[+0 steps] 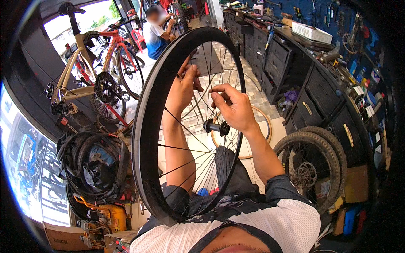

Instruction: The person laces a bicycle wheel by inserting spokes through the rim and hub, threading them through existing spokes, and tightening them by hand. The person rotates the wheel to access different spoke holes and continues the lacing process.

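Observation:
A black deep-section bicycle wheel without a tyre stands upright in front of me, its rim (147,109) close to my body. Thin black spokes (185,149) run inward to the black hub (216,127). My left hand (183,90) reaches in among the spokes near the upper rim, thumb and fingers curled together and the index finger pointing up; whatever it grips is too small to make out. Just right of it, above the hub, my right hand (236,107) pinches a spoke between thumb and forefinger.
Two knobby-tyred wheels (312,164) lean at the right beside dark drawer cabinets (312,105). Coiled tyres (93,164) and a yellow compressor (114,219) sit at the left. Bicycles (80,71) stand behind them. Another person (156,36) works farther back.

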Tool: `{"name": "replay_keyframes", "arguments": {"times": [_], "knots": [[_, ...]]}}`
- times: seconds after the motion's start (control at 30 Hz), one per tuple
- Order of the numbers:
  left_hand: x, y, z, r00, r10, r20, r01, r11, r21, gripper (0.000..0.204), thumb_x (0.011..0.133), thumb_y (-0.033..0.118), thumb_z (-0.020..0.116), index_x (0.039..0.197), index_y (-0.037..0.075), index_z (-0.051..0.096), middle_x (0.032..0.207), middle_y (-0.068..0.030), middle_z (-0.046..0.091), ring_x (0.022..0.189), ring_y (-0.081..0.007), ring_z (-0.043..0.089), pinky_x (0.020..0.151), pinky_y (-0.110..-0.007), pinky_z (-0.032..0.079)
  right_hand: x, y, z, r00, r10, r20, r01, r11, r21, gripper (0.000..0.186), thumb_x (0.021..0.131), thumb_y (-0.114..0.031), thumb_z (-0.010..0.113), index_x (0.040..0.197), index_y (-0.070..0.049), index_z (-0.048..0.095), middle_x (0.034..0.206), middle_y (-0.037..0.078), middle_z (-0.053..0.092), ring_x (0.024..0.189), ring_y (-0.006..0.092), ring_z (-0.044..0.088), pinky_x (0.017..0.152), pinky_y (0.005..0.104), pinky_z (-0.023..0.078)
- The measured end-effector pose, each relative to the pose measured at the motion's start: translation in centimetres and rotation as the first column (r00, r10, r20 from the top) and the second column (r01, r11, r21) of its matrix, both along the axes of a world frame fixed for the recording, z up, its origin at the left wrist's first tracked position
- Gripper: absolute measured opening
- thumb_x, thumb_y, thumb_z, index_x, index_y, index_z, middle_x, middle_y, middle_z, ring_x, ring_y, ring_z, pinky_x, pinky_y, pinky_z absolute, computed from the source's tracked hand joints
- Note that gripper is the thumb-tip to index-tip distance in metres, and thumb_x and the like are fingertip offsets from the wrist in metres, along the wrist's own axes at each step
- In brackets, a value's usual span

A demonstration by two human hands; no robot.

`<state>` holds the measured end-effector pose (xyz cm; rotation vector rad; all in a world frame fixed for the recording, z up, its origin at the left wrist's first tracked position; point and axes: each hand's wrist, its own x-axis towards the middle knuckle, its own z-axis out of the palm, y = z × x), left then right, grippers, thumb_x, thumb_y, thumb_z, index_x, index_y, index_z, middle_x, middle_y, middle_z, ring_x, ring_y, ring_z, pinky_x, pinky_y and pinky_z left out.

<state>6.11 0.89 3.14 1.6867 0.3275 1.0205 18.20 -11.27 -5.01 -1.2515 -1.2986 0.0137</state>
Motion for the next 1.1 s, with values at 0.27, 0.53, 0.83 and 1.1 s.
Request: {"name": "replay_keyframes", "arguments": {"times": [0.27,0.53,0.83,1.1], "knots": [[-0.1,2.2,1.7,0.943,-0.220,-0.248,0.256,0.959,0.124,0.038,0.109,0.014,0.057,0.146,0.011,0.064,0.084,0.0022,0.056,0.063,-0.0066,0.055,0.061,-0.027,0.057,2.1,1.4,2.6,0.999,-0.006,0.037,0.003,0.997,0.071,0.033,0.101,-0.035,0.071,0.108,-0.003,0.076,0.091,0.016,0.077,0.082,0.0238,0.075,0.073,0.0354,0.056],[0.4,4.3,1.4,0.900,-0.367,-0.236,0.354,0.930,-0.096,0.027,0.106,0.022,0.065,0.127,0.006,0.071,0.098,-0.0038,0.071,0.072,-0.0105,0.065,0.072,-0.034,0.064,4.9,5.5,8.2,0.983,-0.136,0.122,0.109,0.973,0.201,0.033,0.096,-0.033,0.077,0.114,-0.005,0.079,0.091,0.010,0.074,0.078,0.0145,0.066,0.071,0.0313,0.052],[1.3,3.3,-0.7,0.942,-0.321,-0.097,0.306,0.942,-0.140,0.029,0.101,0.026,0.073,0.110,-0.001,0.076,0.092,-0.0069,0.073,0.078,-0.0159,0.070,0.066,-0.033,0.065,2.8,3.0,10.1,0.999,0.014,-0.037,-0.008,0.986,0.168,0.022,0.101,-0.023,0.069,0.108,-0.002,0.071,0.086,0.008,0.075,0.073,0.0103,0.067,0.067,0.0303,0.053],[0.8,1.8,-8.5,0.981,-0.063,-0.183,0.065,0.998,0.004,0.027,0.107,0.024,0.063,0.114,-0.001,0.069,0.095,-0.0069,0.071,0.084,-0.0137,0.069,0.069,-0.031,0.058,3.0,-1.9,8.5,0.998,-0.055,-0.034,0.064,0.942,0.330,0.018,0.104,-0.020,0.068,0.106,-0.002,0.069,0.087,0.005,0.073,0.077,0.0083,0.067,0.069,0.0262,0.054]]}}
